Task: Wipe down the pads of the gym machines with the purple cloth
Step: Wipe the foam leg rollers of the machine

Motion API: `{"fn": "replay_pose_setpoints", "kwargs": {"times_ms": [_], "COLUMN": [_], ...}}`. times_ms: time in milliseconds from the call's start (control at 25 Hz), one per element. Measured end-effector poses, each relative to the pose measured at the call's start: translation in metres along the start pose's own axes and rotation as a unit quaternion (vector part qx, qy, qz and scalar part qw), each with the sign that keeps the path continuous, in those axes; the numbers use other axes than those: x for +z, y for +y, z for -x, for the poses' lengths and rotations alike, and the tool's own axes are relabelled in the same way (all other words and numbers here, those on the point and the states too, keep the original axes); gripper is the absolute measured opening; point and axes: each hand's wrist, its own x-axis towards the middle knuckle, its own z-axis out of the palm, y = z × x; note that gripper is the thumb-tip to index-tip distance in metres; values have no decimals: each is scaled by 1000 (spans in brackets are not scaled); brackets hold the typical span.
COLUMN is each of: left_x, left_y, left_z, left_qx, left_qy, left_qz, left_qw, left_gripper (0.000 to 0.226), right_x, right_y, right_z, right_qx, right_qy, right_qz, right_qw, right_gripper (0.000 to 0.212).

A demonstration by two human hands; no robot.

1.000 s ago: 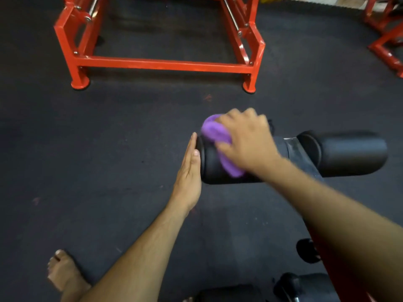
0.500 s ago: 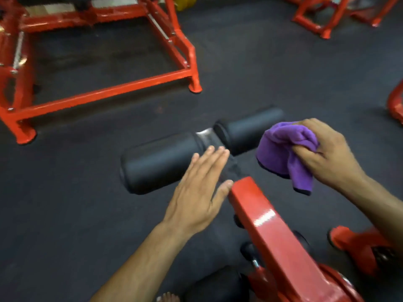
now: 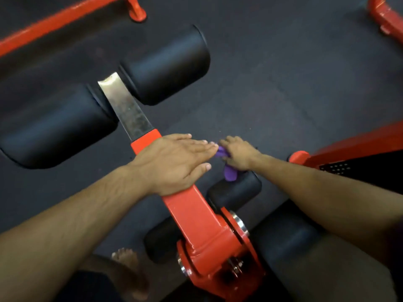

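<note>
My right hand [image 3: 238,154] grips the bunched purple cloth [image 3: 230,173] against the top of a small black roller pad [image 3: 237,190] low on the red machine arm [image 3: 192,210]. My left hand [image 3: 174,162] lies flat with straight fingers across that red arm, fingertips close to the cloth. Farther up the arm, past a bare steel bar [image 3: 126,107], sit two large black roller pads, one on the left [image 3: 54,129] and one on the right [image 3: 168,64]. Another small pad [image 3: 161,243] shows on the arm's left side below.
Dark rubber flooring [image 3: 283,83] surrounds the machine. Red frame parts stand at the top left [image 3: 65,20], top right [image 3: 386,16] and right [image 3: 349,149]. My bare foot [image 3: 128,267] stands beside the arm's pivot [image 3: 220,258].
My right hand carried the cloth from beside the large right roller down to the small lower pad. My left hand left the large left roller and now rests on the red arm.
</note>
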Motion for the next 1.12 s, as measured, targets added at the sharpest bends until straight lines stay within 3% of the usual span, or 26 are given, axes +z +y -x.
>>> {"fn": "replay_pose_setpoints", "kwargs": {"times_ms": [160,280,360,480,560,680,800,880,960,1040,1120], "left_x": [7,8,7,6,6,7,8,7,6,8,14], "left_y": [-8,-6,-6,-5,-5,-9,-7,-3,7,21,34], "left_z": [3,3,1,2,4,2,4,5,8,11,8], "left_qx": [34,25,20,20,20,29,1,-57,-195,-361,-449], "left_qy": [62,48,38,36,29,29,28,36,66,121,162], "left_qz": [4,-15,-7,-7,-3,-4,-7,-22,-10,42,87], "left_qw": [997,998,999,999,999,999,1000,998,979,924,874], "left_gripper": [57,57,57,56,56,58,60,62,68,73,75], "right_x": [82,119,112,94,97,122,125,119,108,84,55], "right_y": [-18,-16,8,70,69,-2,-17,9,32,46,51], "right_z": [-10,1,0,-11,-13,-1,1,-6,-15,-23,-31], "right_qx": [-128,-223,-183,0,18,-111,-206,-157,-77,-2,56], "right_qy": [-144,-239,-235,-252,-247,-276,-310,-287,-301,-335,-352], "right_qz": [121,231,268,244,237,226,220,227,235,223,201], "right_qw": [974,916,916,936,939,928,902,917,921,915,912], "right_gripper": [62,64,61,63,62,55,68,69,70,75,73]}}
